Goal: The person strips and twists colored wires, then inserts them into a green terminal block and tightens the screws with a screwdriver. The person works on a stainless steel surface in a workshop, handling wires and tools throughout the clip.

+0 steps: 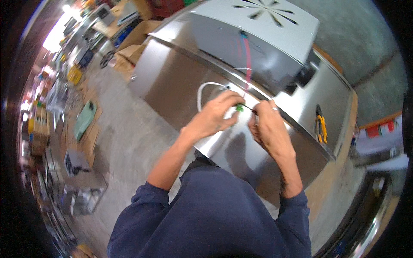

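Observation:
My left hand (211, 115) pinches a small green connector (240, 108) between thumb and fingers, above a shiny sheet-metal surface (165, 86). My right hand (273, 131) is closed around a slim tool, probably a screwdriver (249, 107); its thin dark shaft points at the connector, and most of its handle is hidden. Red wires (248, 64) run from a hole in a grey metal box (254, 53) down to the connector. Beside my left hand, a white cable (199, 94) curves over the metal. Whether the tool's tip touches the connector I cannot tell.
Yellow-and-black pliers (321, 124) lie on the metal at the right. The box has a white top (297, 17) with slots in a star pattern. Cardboard (131, 53) stands at the far left; a green object (85, 119) and clutter line the floor's left side.

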